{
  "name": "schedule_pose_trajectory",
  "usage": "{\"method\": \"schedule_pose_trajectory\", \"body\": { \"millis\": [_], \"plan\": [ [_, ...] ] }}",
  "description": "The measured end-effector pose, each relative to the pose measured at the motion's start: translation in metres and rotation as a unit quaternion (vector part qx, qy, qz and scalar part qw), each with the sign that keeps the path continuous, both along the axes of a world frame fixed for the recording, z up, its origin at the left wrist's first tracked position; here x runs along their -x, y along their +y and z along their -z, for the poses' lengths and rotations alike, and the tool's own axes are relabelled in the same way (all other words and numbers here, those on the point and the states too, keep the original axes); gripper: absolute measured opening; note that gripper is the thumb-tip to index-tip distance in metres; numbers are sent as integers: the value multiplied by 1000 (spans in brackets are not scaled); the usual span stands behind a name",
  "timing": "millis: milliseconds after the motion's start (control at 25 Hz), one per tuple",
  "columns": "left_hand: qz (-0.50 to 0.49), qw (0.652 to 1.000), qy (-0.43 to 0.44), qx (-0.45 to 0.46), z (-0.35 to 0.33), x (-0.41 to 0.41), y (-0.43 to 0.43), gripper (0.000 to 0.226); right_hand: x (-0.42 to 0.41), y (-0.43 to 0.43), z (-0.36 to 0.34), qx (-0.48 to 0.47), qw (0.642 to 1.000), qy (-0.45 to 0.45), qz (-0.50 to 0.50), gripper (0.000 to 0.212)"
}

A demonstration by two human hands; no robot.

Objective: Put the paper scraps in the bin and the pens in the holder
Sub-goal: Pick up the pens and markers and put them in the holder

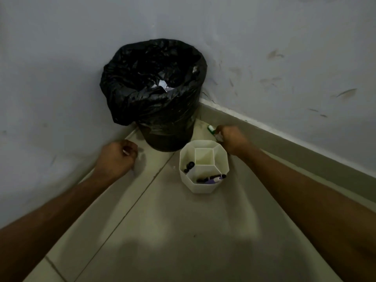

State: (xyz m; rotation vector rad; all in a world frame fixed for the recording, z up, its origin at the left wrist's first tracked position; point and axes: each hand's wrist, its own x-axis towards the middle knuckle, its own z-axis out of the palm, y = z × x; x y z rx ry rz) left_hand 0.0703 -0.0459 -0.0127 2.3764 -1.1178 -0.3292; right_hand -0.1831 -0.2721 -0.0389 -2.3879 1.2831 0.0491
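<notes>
Green pen [211,128] pinched with scraps in our right hand [232,139]; left hand [118,157] curled round a scrap. Mixed grip risks binning it.

Black bin [156,110], white holder [203,186], green-white pen [211,128].

Both forearms are bare to the frame edge, no sleeves, each grip ungloved.

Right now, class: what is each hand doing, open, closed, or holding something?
Left hand: closed on a small paper scrap.
Right hand: closed around a green-tipped pen on the floor.
</notes>
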Motion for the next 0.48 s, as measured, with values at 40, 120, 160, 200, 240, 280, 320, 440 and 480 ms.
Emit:
{"method": "schedule_pose_trajectory", "body": {
  "millis": [40, 120, 160, 200, 240, 280, 320, 440, 480],
  "plan": [
    [-6, 1000, -6, -8, 5, -7, -3, 15, -4, -4, 8, -1, 1000, 18, -4, 37],
    [-16, 998, -28, -59, 16, -19, -9, 25, -6, -5, 16, -2, 999, 17, 27, 36],
    [-20, 995, -25, -93, 20, -22, -12, 29, -2, -2, 15, 0, 999, 4, 54, 31],
    [-22, 992, -19, -119, 24, -22, -15, 31, 4, 1, 15, 9, 996, -16, 87, 24],
    [-17, 991, -22, -130, 29, -22, -17, 30, 12, 6, 14, 20, 992, -41, 118, 18],
    [-12, 991, -34, -130, 32, -20, -22, 30, 22, 10, 11, 34, 988, -63, 139, 18],
    [-17, 991, -48, -128, 35, -17, -25, 31, 30, 17, 6, 40, 985, -79, 145, 19],
    [-22, 988, -81, -133, 44, -16, -31, 38, 52, 41, -12, 22, 984, -120, 132, 10],
    [-12, 985, -92, -146, 44, -18, -30, 37, 58, 51, -19, 15, 984, -126, 128, 10]
  ]
}}
